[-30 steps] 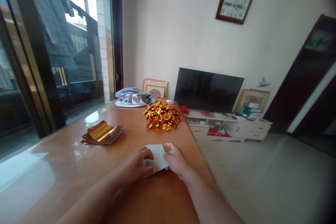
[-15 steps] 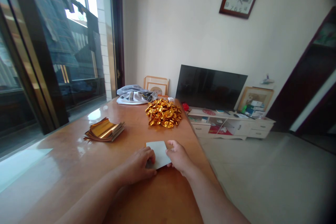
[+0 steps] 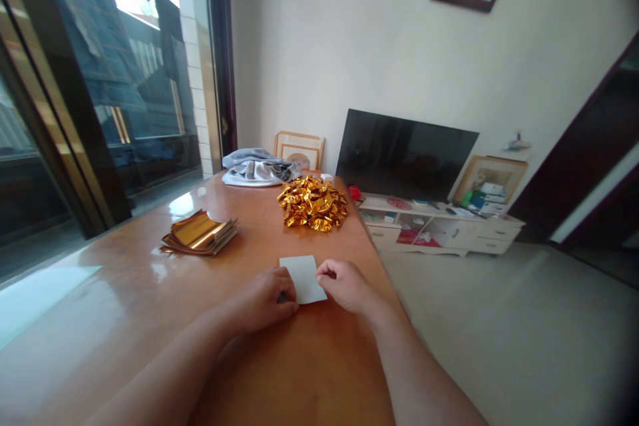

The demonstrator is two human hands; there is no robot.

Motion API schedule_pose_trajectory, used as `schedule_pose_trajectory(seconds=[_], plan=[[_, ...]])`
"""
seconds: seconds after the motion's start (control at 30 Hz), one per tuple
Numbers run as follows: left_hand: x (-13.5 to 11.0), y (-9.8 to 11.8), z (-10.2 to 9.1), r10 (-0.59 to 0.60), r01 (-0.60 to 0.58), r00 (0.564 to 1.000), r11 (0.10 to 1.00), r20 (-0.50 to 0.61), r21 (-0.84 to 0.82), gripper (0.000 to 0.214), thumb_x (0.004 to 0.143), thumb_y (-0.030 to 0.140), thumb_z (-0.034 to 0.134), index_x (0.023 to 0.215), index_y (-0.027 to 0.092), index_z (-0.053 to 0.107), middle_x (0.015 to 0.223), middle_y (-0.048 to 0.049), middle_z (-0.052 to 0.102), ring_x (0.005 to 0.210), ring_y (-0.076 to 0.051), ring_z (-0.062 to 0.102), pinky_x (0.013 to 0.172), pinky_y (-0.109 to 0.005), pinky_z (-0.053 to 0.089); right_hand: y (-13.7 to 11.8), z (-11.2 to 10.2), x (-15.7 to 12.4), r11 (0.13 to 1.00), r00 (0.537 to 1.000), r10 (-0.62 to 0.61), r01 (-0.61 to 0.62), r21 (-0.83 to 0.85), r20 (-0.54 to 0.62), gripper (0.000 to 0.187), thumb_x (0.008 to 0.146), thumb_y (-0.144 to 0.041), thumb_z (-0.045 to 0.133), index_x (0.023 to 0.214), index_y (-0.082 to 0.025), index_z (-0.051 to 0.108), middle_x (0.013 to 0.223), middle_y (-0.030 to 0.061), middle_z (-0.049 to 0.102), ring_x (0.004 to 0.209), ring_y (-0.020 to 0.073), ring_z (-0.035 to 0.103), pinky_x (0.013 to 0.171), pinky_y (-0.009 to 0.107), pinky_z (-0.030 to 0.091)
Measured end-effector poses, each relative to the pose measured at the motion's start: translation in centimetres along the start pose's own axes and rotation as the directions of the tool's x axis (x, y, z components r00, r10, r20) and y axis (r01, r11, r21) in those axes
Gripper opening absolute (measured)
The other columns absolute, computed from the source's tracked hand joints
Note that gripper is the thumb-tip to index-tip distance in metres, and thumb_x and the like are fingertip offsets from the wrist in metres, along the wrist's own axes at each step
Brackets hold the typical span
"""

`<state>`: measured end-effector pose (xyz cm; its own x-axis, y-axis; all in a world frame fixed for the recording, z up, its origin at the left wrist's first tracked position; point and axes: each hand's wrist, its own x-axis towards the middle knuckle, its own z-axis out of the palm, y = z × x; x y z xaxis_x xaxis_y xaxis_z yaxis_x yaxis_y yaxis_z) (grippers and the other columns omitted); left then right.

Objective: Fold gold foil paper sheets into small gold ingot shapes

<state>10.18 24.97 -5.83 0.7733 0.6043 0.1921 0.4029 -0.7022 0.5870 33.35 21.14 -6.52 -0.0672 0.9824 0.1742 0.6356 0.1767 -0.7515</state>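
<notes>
Both hands are on it, the left hand clenched over one edge of a white paper square and the right hand pinching the other, seemingly to keep it steady on the near end of the bench, with crumpled gold foil farther along, out of the way.

both bare forearms end in broad hands.

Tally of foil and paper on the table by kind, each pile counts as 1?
crumpled gold foil heap: 1
stack of gold foil sheets: 1
white paper square: 1
Total: 3
</notes>
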Motion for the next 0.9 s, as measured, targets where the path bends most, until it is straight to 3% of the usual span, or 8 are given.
schedule_pose_trajectory(seconds=[0.13,0.27,0.53,0.7,0.9], plan=[[0.0,0.1,0.0,-0.010,0.010,1.000,1.000,-0.015,-0.008,0.013,0.082,0.028,0.059,0.074,0.020,0.066,0.086,-0.0038,0.066,0.084,-0.019,0.057,0.075,-0.030,0.043,-0.8,-0.6,-0.7,0.994,0.988,-0.086,0.093,-0.049,0.128,0.011,0.079,-0.026,0.067,0.084,-0.018,0.073,0.083,0.0013,0.073,0.072,0.0148,0.061,0.063,0.022,0.040],[0.1,0.1,0.0,-0.008,0.008,1.000,1.000,-0.029,0.001,0.016,0.085,0.029,0.058,0.074,0.020,0.066,0.084,-0.0039,0.065,0.082,-0.019,0.057,0.074,-0.029,0.042,-0.7,-0.5,-1.0,0.994,0.973,-0.096,0.106,-0.033,0.212,0.010,0.079,-0.027,0.069,0.081,-0.019,0.074,0.080,0.0010,0.073,0.069,0.0152,0.061,0.061,0.023,0.039],[-0.1,-0.2,-0.7,-0.079,0.079,0.997,0.997,-0.002,0.005,0.021,0.083,0.040,0.064,0.077,0.021,0.069,0.085,-0.0039,0.064,0.078,-0.019,0.057,0.068,-0.028,0.040,0.3,0.0,-0.5,0.996,0.977,-0.059,0.072,-0.054,0.205,0.014,0.082,-0.026,0.065,0.074,-0.017,0.073,0.073,0.0003,0.071,0.065,0.0140,0.058,0.059,0.023,0.037],[-0.6,-0.4,-1.4,-0.123,0.120,0.991,0.990,0.044,0.071,0.013,0.075,0.033,0.071,0.076,0.020,0.067,0.087,-0.0027,0.061,0.078,-0.018,0.055,0.064,-0.027,0.038,0.3,-0.2,-0.6,0.996,0.968,-0.067,0.078,-0.039,0.244,0.014,0.080,-0.025,0.066,0.072,-0.018,0.074,0.069,-0.0005,0.070,0.063,0.0138,0.057,0.060,0.023,0.037],[-0.5,-0.5,-1.6,-0.096,0.093,0.995,0.991,0.032,0.100,0.010,0.078,0.025,0.064,0.070,0.020,0.067,0.082,-0.0034,0.061,0.079,-0.019,0.055,0.069,-0.029,0.038,0.3,-0.2,-0.6,0.998,0.975,-0.052,0.061,-0.033,0.217,0.017,0.079,-0.027,0.067,0.067,-0.018,0.072,0.065,-0.0016,0.065,0.064,0.0143,0.054,0.059,0.022,0.034]])
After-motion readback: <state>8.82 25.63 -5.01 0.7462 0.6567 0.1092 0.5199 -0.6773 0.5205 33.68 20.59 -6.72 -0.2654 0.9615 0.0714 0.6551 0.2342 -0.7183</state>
